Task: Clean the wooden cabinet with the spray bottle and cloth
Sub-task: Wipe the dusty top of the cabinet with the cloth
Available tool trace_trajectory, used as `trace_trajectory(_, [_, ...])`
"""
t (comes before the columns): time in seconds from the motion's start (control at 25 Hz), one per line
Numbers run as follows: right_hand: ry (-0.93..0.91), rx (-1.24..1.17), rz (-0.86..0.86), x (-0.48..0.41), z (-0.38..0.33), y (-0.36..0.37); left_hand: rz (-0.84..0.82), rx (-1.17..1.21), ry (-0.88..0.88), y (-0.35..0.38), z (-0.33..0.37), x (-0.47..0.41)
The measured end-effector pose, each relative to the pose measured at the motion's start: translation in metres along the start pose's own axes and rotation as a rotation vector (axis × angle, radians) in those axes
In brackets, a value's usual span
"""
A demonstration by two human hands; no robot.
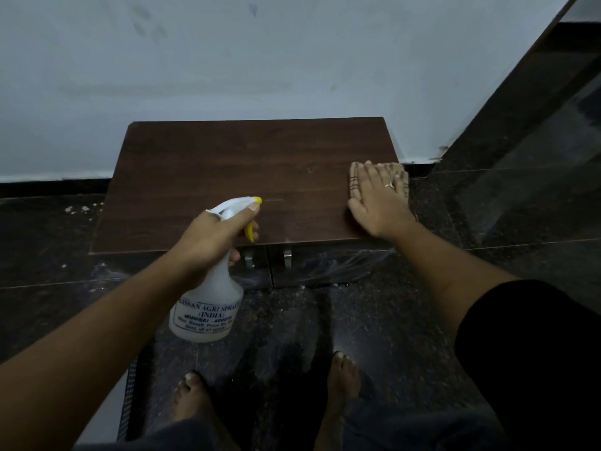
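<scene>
The right hand (379, 203) lies flat at the right edge of the cabinet (227, 177) top. Its fingers (367, 170) are straight and slightly spread, pressing down on the cloth (401, 172). Just beyond the little-finger side the top ends. The cloth reaches that edge and seems to lap a little over it, above the dark speckled floor (487, 216). Past the fingertips a short strip of wood runs to the back edge, which meets the pale wall (292, 60). On the thumb side nearly the whole top stretches bare and open towards the left edge. The heel of the hand sits just short of the front edge.

The left hand (211, 236) grips the spray bottle (211, 301) at its neck. The thumb (252, 209) lies along the top of the head and the other fingers curl round below it by the trigger. These fingers hover at the front edge, about midway along it, with open wood ahead of the nozzle. Just under them two metal handles (248, 258) stick out from the cabinet front.

The cabinet is low with a dark brown wood-grain top, dull and smooth. The bottle is cloudy white plastic with a yellow nozzle tip, a yellow trigger and dark printed lettering. Its body hangs below the hand, over the floor. The cloth is tan with thin dark stripes and mostly hidden under the palm. A ring (389, 185) shows on one right finger. Bare feet (343, 379) stand on the floor before the cabinet, and a black sleeve (520, 336) covers the right upper arm.
</scene>
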State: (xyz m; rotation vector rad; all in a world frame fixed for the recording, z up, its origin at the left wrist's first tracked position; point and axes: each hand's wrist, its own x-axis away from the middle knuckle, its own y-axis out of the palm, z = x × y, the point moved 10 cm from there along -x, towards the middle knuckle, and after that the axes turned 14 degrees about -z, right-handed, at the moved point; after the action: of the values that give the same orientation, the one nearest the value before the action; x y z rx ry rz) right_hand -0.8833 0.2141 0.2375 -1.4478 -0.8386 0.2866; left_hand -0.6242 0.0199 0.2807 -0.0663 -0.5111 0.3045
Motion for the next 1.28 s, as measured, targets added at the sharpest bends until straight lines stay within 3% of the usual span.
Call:
trace_trajectory(0.2, [0.017, -0.024, -0.029, -0.008, 0.016, 0.001, -0.027, -0.015, -0.043, 0.005, -0.015, -0.002])
trace_trajectory(0.4, [0.061, -0.017, -0.024, -0.002, 0.006, -0.001, 0.053, 0.010, 0.016, -0.014, -0.002, 0.008])
trace_trajectory(0.76, [-0.165, 0.054, -0.025, -0.004, -0.182, 0.017, 0.149, 0.034, 0.066, -0.061, -0.005, 0.032])
trace_trajectory(0.92, [-0.242, 0.038, 0.002, 0.030, -0.220, 0.030, 0.191, 0.043, 0.064, -0.072, -0.009, 0.047])
trace_trajectory(1.12, [-0.305, 0.051, 0.024, 0.053, -0.199, 0.036, 0.187, 0.052, 0.073, -0.059, -0.010, 0.048])
trace_trajectory(1.28, [-0.176, 0.024, 0.026, 0.043, -0.119, 0.025, 0.129, 0.070, 0.101, -0.027, -0.002, 0.033])
